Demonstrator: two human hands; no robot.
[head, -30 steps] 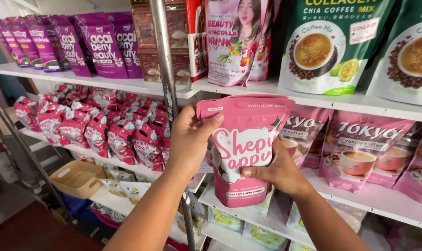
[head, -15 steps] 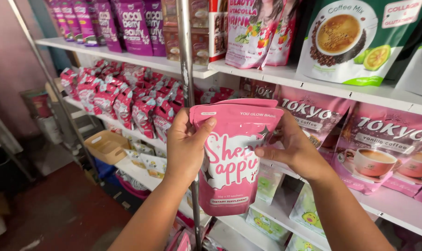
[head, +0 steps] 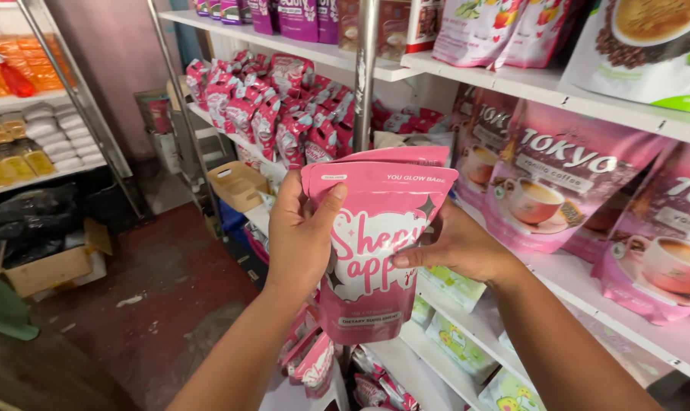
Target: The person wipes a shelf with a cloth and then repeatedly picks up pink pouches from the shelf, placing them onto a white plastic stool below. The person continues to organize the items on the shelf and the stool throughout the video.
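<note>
I hold a pink stand-up pouch (head: 375,221) upright in front of the shelves, with a second pink pouch (head: 406,156) showing just behind its top edge. My left hand (head: 303,236) grips the pouch's left side, thumb on the front near the top. My right hand (head: 455,247) grips the right side at mid-height, thumb pressed on the front. The pouch's lower right part is hidden by my right hand.
White shelves (head: 527,87) on the right carry pink coffee pouches (head: 554,179); further left are red-and-pink packets (head: 284,114). A metal upright (head: 366,68) stands behind the pouch. A tan plastic basket (head: 242,185) sits low down. A second rack (head: 25,144) and a cardboard box (head: 52,266) are at left.
The view has swung left and down, bringing the floor and left rack into sight. My right hand slid lower on the pouch's side. Both hands keep their hold.
</note>
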